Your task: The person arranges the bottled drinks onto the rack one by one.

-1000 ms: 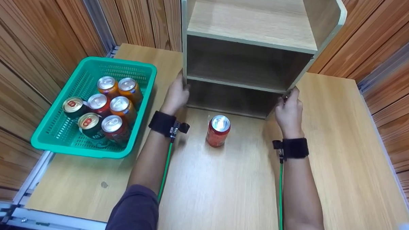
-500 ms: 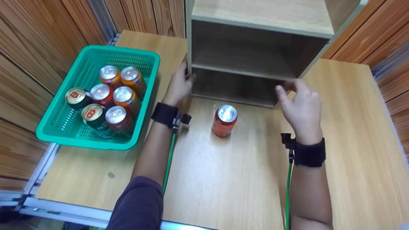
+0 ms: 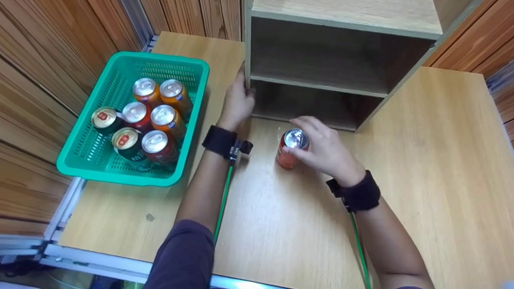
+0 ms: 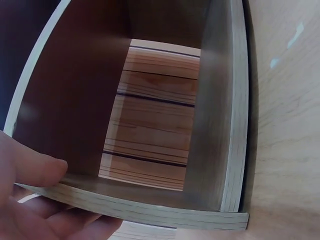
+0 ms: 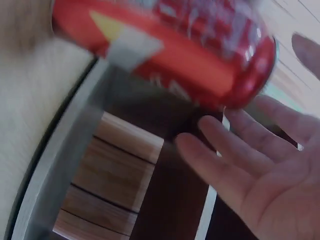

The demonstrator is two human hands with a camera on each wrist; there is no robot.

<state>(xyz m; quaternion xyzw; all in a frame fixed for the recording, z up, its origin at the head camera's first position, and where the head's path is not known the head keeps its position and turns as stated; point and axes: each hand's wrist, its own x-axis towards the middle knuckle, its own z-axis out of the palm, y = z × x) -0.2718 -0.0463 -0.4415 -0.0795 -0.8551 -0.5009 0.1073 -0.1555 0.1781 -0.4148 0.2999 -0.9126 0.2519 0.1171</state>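
Observation:
A red soda can (image 3: 287, 159) stands upright on the table in front of the wooden shelf unit (image 3: 319, 84). Around its top, my right hand (image 3: 325, 150) reaches in from the right, thumb on the near side and fingers on the far side. In the right wrist view the fingers (image 5: 220, 165) are spread, with a gap between them and the can (image 5: 170, 55). My left hand (image 3: 237, 103) grips the left side panel of the shelf. Its thumb (image 4: 42, 167) lies inside the panel edge and the other fingers curl behind it, as the left wrist view shows.
At the left sits a green plastic basket (image 3: 113, 179) with several upright cans, some orange, some red, some dark. Wood-plank walls (image 3: 32, 84) close in the table (image 3: 260, 230) at the back and sides. A metal rail (image 3: 103, 263) runs along its front edge.
My right hand has let go of the shelf's right side and moved left to the red can. The left hand has kept its grip on the shelf. The head view has shifted slightly.

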